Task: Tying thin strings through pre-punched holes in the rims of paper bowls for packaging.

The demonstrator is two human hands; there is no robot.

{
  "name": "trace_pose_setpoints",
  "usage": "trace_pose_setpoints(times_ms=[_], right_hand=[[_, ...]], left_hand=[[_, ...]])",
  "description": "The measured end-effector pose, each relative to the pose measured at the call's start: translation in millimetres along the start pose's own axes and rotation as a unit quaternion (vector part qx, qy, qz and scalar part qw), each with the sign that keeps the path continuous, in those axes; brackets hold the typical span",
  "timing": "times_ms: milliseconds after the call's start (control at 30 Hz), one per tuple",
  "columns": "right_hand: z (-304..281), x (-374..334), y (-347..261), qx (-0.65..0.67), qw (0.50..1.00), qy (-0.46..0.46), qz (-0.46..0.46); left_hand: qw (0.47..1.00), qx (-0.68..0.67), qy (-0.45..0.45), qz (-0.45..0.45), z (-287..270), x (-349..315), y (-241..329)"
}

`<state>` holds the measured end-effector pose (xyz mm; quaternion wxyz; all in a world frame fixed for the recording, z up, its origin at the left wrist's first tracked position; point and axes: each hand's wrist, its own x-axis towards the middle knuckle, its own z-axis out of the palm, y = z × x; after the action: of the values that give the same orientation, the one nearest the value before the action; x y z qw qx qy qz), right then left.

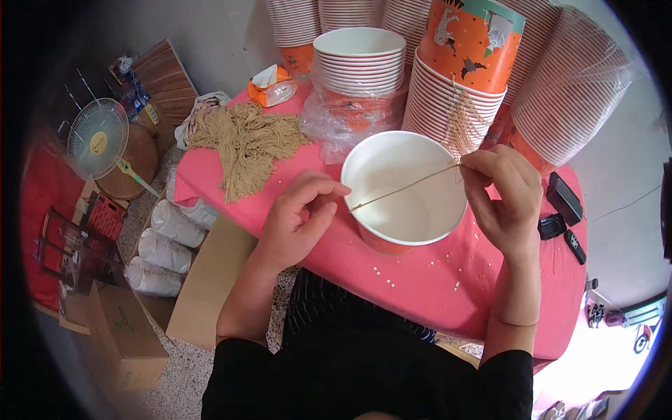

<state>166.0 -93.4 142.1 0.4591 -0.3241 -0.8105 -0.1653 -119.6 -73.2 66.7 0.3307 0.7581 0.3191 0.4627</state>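
1. The right hand (504,199) has its thumb and forefinger pinched together on one end of a tan string (413,183).
2. The string runs leftward and down from those fingers, across the mouth of a white tub (420,227), to the tub's rim just beside the left fingertips.
3. The left hand (297,222) has its thumb and forefinger parted, nothing seen between them; the forefinger's tip is at the tub's left rim. Whether it touches the string, I cannot tell.
4. The tub stands between the two sets of fingers on a pink tablecloth (336,255).
5. Beyond the left fingers, to their left, lies a heap of tan strings (245,140), with an orange packet (271,85) farther off.
6. Just beyond the right fingers rises a stack of tubs (437,105).
7. Right of the right fingers lies a black remote (575,246).
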Motion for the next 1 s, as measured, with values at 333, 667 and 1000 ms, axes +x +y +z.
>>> trace_pose_setpoints(times_ms=[333,667,1000], right_hand=[[-20,2,7,0.083,0.993,-0.072,0.034],[-29,-2,8,0.125,0.948,-0.285,0.062],[-16,-3,-18,0.005,0.954,-0.294,0.066]], left_hand=[[0.986,0.124,-0.076,0.084,6,11,0],[0.987,0.045,0.108,0.111,7,12,-14],[0.971,-0.2,0.098,-0.092,-3,26,-37]])
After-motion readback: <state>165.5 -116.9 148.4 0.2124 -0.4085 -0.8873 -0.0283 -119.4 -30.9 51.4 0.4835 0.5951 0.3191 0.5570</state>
